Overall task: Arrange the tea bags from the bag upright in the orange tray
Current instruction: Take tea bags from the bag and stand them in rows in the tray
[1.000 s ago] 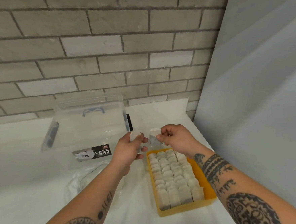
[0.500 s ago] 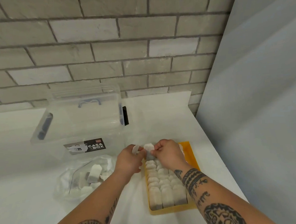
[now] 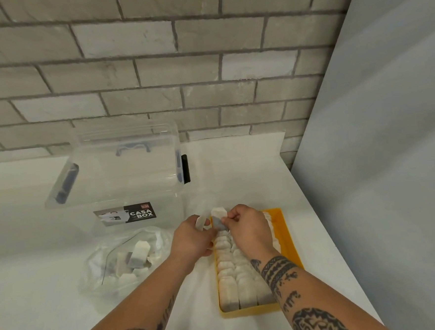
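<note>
The orange tray (image 3: 288, 239) lies on the white table, packed with rows of upright tea bags (image 3: 236, 282). My right hand (image 3: 250, 229) pinches a tea bag (image 3: 218, 216) at the tray's far left corner, just above the rows. My left hand (image 3: 190, 237) holds another tea bag (image 3: 201, 221) right beside it, at the tray's left edge. To the left, a clear plastic bag (image 3: 120, 261) holds several loose tea bags.
A clear storage box (image 3: 124, 176) with a "CASA BOX" label and its lid behind it stands at the back left. A brick wall runs along the back, and a grey panel (image 3: 379, 179) borders the table's right edge.
Both hands have come down from above the table to the tray's far end, each still holding its tea bag. The camera has tilted down.
</note>
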